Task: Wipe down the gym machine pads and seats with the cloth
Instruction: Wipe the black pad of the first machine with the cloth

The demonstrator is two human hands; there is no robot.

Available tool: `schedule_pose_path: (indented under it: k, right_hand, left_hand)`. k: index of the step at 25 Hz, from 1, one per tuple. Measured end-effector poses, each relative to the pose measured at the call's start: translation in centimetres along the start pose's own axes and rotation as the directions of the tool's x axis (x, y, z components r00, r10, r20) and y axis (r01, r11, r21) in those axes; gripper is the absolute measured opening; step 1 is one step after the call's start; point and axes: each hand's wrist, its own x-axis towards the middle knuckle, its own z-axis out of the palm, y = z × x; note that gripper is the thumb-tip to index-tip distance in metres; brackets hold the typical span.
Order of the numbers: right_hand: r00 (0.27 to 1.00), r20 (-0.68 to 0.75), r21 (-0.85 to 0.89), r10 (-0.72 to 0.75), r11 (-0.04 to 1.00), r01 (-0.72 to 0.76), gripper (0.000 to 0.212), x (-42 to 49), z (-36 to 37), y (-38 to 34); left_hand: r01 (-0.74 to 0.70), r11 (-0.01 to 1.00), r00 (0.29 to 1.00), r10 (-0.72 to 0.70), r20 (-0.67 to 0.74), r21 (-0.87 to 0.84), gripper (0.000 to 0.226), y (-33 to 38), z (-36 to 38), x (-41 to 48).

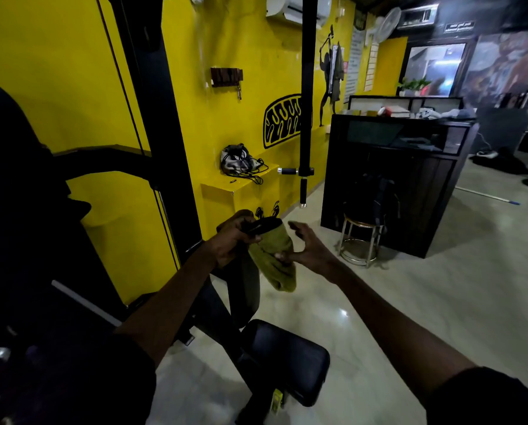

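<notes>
Left hand: our left hand (235,239) was clamped round a black part (262,226) up beyond the seat pad (287,357). The top of the cloth was caught in the same grip. We could not tell whether the black part was a machine handle or something loose.
Cloth: the olive cloth (276,262) hung down from that grip, above the seat pad and clear of it, touching no pad.
Right hand: our right hand (310,250) was above the seat pad's far right side, with its fingers spread apart and holding nothing. Only the thumb met the cloth's edge. We judged it was reaching in to gather or refold the cloth for a cleaner face.
Seat pad: it lay black and uncovered below both hands. That made it a likely next surface once the cloth was bunched.
Frame: the dark machine frame (176,154) rose to the left of the seat pad.
Stool: a metal stool (360,240) stood well beyond the seat pad, to the right.
</notes>
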Motion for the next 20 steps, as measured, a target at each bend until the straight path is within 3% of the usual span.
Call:
schedule_pose_path:
  k: [2,3,6,9,12,16,20]
  right_hand:
    - [0.974,0.221,0.071,0.06,0.994,-0.077,0.064,0.2,0.5,0.1]
    - [0.966,0.247,0.082,0.081,0.991,-0.104,0.057,0.3,1.0,0.2]
    - [0.976,0.156,0.064,0.154,0.984,-0.165,0.05,1.2,2.5,1.3]
    - [0.985,-0.033,-0.237,0.169,0.956,-0.172,0.055,2.8,3.0,2.5]
    - [0.987,-0.159,-0.46,0.036,0.881,-0.106,0.061,5.4,3.2,3.9]
    - [0.968,-0.194,-0.572,-0.156,0.82,0.018,0.067,11.5,3.8,4.8]
    - [0.941,-0.196,-0.687,-0.276,0.723,0.069,0.067,17.6,4.6,3.5]
  left_hand:
    - [0.001,1.0,1.0,-0.001,0.017,0.009,0.035,-0.6,-0.5,-0.1]
    - [0.004,1.0,1.0,-0.004,0.001,0.011,0.035,-0.9,-0.6,0.0]
    - [0.003,1.0,0.994,0.0,-0.106,0.029,0.032,-2.9,-1.1,1.1]
    - [-0.035,0.973,0.931,0.115,-0.346,0.228,0.019,-4.3,-2.5,2.5]
    - [0.04,0.89,0.832,0.223,-0.508,0.455,0.026,-5.2,-5.2,4.2]
    - [0.133,0.776,0.845,0.237,-0.48,0.617,0.045,-6.7,-7.6,7.6]
    - [0.115,0.706,0.822,0.328,-0.466,0.699,0.033,-7.5,-8.1,10.0]
